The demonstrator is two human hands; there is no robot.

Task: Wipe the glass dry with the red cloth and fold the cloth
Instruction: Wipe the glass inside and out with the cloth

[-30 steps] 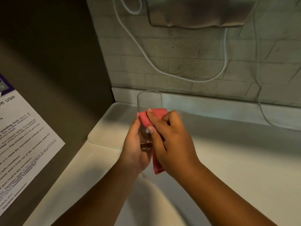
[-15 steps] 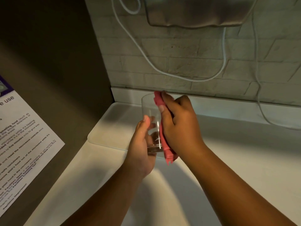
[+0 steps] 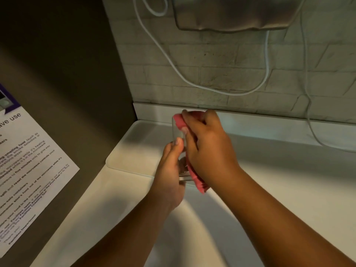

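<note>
A clear drinking glass (image 3: 178, 135) is held upright above the white counter, its base in my left hand (image 3: 171, 170), whose thumb rests on the glass wall. My right hand (image 3: 208, 149) presses the red cloth (image 3: 180, 121) against the right side and rim of the glass. The cloth runs down behind my palm, and its lower end (image 3: 198, 185) sticks out below the glass base. Much of the cloth is hidden by my right hand.
A white tray (image 3: 133, 149) lies on the white counter (image 3: 289, 189) under the hands, against a brick-pattern wall. White cables (image 3: 192, 81) hang below a metal box (image 3: 231, 14). A dark panel with a printed notice (image 3: 25, 170) stands at the left.
My right hand has slid the cloth up from the lower part of the glass to its rim. My left hand has stayed at the base, holding the glass.
</note>
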